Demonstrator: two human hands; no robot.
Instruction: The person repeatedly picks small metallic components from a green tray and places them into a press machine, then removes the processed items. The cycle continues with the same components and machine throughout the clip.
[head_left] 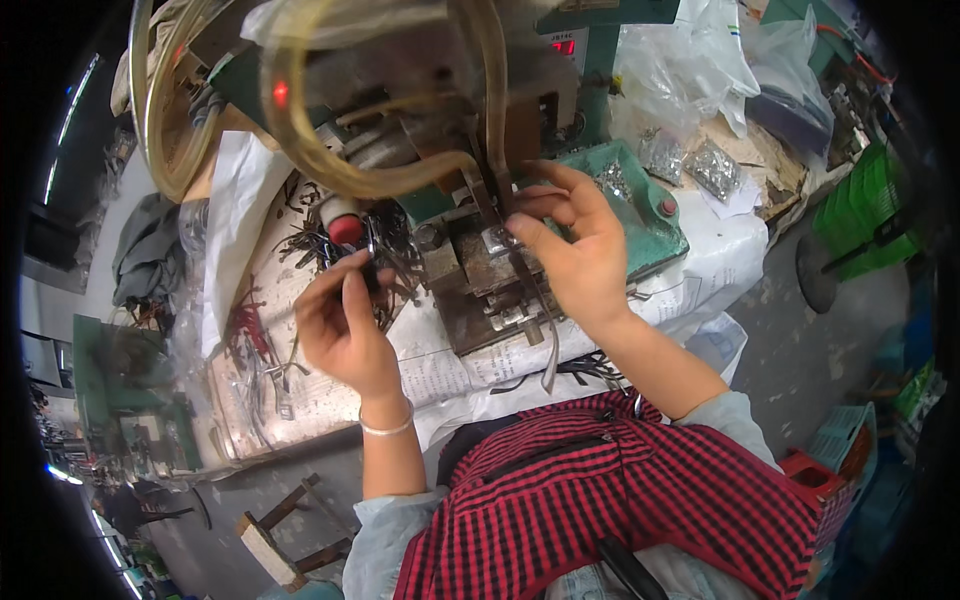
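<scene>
While holding left hand [348, 320] well apart with bent fingers, has nearer right hand [570, 240] at press [442, 272], just right of strip [553, 352] running lengthwise toward apron [600, 480]. Cannot tell either grip.

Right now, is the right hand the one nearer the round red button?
No, the left hand is beside the round red button, while the right hand is at the dark metal fixture.
</scene>
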